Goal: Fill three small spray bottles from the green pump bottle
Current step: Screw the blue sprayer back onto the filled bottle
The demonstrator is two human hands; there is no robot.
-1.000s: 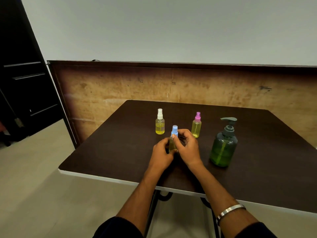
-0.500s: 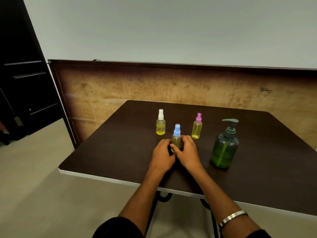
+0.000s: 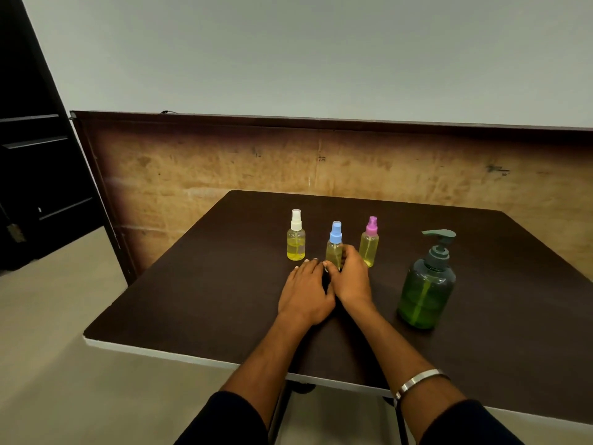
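Three small spray bottles with yellow liquid stand in a row on the dark table (image 3: 205,300): a white-capped bottle (image 3: 296,237), a blue-capped bottle (image 3: 334,244) and a pink-capped bottle (image 3: 369,242). The green pump bottle (image 3: 426,284) stands to their right. My right hand (image 3: 349,277) grips the lower body of the blue-capped bottle, which stands upright on the table. My left hand (image 3: 306,293) lies flat just left of it, fingers straight, apart from the bottle.
A brown wooden panel (image 3: 321,165) stands behind the table. A dark doorway (image 3: 35,162) is at the left. The table's white front edge (image 3: 192,358) runs below my forearms.
The blue-capped bottle went from held up near me to standing in line between the other two. My left hand let go and flattened on the table; my right hand still holds the bottle.
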